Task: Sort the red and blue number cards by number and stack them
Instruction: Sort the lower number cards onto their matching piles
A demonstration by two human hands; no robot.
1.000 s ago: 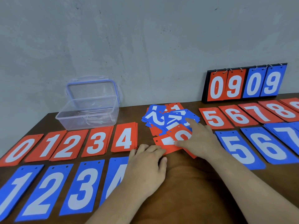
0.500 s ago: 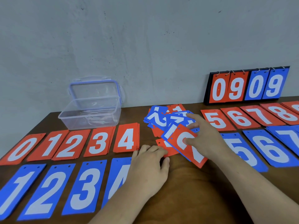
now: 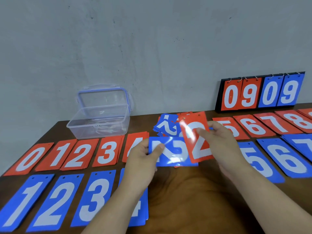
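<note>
Sorting is midway. Head view: my right hand (image 3: 224,144) pinches a red 2 card (image 3: 195,141), raised upright over the unsorted pile (image 3: 166,127). My left hand (image 3: 143,159) pinches a blue 2 card (image 3: 173,152), held sideways beside it (glare blurs the digit). Next, I judge, each goes left onto its stack, the red 2 stack (image 3: 79,154) and the blue 2 stack (image 3: 54,200). A second ago my left hand lay empty on the table (image 3: 185,196), and the red card lay flat on the pile.
</note>
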